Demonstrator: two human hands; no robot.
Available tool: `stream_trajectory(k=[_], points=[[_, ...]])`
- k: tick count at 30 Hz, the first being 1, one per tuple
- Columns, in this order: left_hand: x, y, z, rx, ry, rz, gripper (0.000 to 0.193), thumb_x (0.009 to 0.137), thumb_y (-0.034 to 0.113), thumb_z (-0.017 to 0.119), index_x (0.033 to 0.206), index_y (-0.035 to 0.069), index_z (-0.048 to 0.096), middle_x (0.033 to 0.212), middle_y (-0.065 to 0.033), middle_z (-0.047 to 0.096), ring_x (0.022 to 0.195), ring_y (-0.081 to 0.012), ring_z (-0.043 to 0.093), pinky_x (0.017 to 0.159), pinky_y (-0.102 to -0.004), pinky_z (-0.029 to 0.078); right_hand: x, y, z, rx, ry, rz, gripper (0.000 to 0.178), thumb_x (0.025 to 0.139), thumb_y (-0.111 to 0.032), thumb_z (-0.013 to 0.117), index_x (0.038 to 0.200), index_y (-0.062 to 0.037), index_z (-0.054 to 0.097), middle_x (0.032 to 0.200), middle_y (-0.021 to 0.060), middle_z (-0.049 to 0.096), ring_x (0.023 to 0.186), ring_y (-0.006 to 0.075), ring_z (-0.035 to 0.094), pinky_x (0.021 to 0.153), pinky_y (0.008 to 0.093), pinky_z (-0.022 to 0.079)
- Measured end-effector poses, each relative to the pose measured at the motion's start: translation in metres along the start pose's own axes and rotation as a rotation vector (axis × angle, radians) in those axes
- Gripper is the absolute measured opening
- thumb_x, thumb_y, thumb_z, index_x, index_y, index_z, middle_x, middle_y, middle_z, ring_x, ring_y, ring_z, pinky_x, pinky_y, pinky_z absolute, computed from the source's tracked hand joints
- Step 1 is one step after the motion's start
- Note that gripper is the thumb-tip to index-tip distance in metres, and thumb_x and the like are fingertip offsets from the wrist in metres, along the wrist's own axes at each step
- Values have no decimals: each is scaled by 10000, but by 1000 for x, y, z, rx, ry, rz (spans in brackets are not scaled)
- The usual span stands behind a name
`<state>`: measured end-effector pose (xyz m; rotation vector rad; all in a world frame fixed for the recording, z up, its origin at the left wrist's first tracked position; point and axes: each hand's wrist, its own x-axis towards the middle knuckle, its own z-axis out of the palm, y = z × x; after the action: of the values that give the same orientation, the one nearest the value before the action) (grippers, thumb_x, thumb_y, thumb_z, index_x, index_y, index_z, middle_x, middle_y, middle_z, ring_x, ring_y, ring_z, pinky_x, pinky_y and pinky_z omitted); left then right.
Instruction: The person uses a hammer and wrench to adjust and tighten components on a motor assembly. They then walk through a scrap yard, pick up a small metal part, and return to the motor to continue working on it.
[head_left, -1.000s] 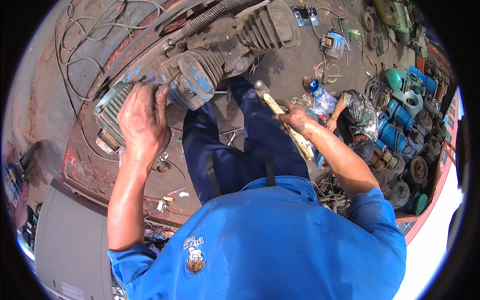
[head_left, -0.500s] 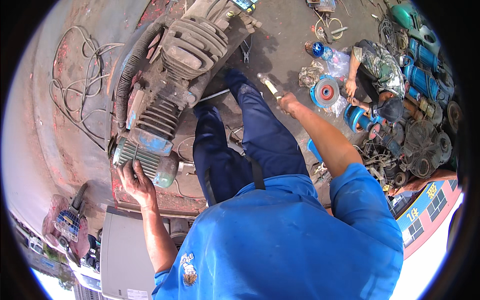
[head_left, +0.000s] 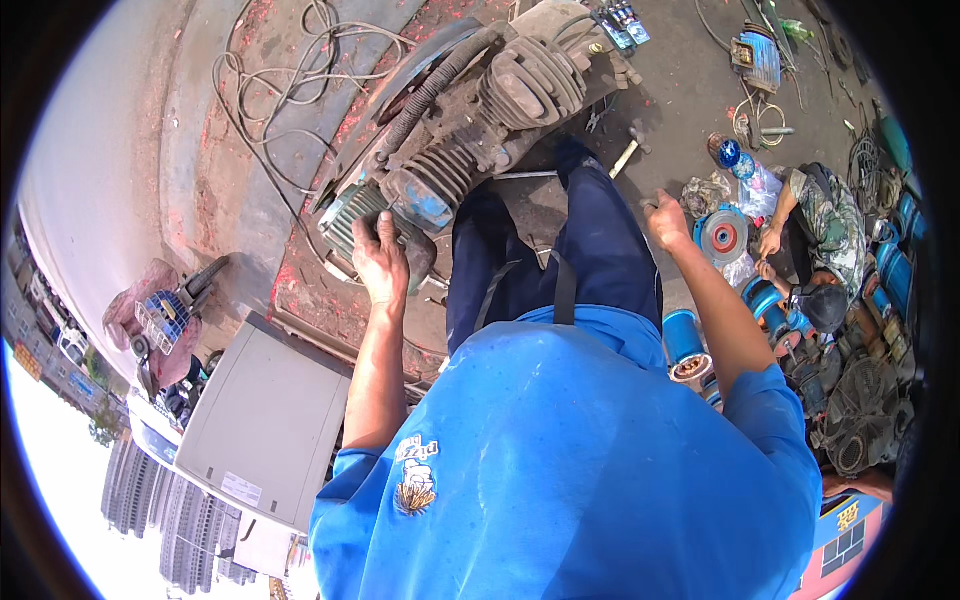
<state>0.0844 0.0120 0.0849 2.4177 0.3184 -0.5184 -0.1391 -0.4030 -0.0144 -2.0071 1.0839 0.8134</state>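
Observation:
My left hand (head_left: 381,262) is over the green finned electric motor (head_left: 352,212) at the end of a dirty air compressor (head_left: 440,175). Its thumb and fingers pinch what looks like a thin dark rod, mostly hidden against the motor. To the right of my leg, my right hand (head_left: 665,220) is loosely curled with nothing visible in it. Beyond it, a hammer (head_left: 625,158) with a pale handle is apart from the fingers, on or near the ground.
Pliers (head_left: 598,115) lie behind the compressor. Loose cable (head_left: 290,85) coils at the far left. A co-worker (head_left: 830,220) crouches at the right among blue motor parts (head_left: 722,236). A blue motor housing (head_left: 684,338) stands by my right arm; a grey cabinet (head_left: 265,420) is at the left.
The hammer has left my right hand, which has drawn back from it. My view has turned, so the compressor appears further right. My left hand stays by the green motor.

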Motion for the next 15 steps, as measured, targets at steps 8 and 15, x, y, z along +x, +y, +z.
stream_trajectory(k=[8,15], points=[[13,-17,-50,69,-172,323,292,947,302,598,999,30,690,856,-189,664,823,-412,630,770,-464,496,-104,-189,81,333,-191,-293,360,890,-79,533,1219,59,584,1095,205,699,1016,268,683,904,353,513],[53,-73,-25,-993,-725,-758,280,977,302,568,810,76,563,630,-1,476,488,-137,395,441,-284,314,-152,-299,183,345,-123,-444,378,930,-110,556,1280,33,561,1081,134,684,902,173,660,805,310,528]])
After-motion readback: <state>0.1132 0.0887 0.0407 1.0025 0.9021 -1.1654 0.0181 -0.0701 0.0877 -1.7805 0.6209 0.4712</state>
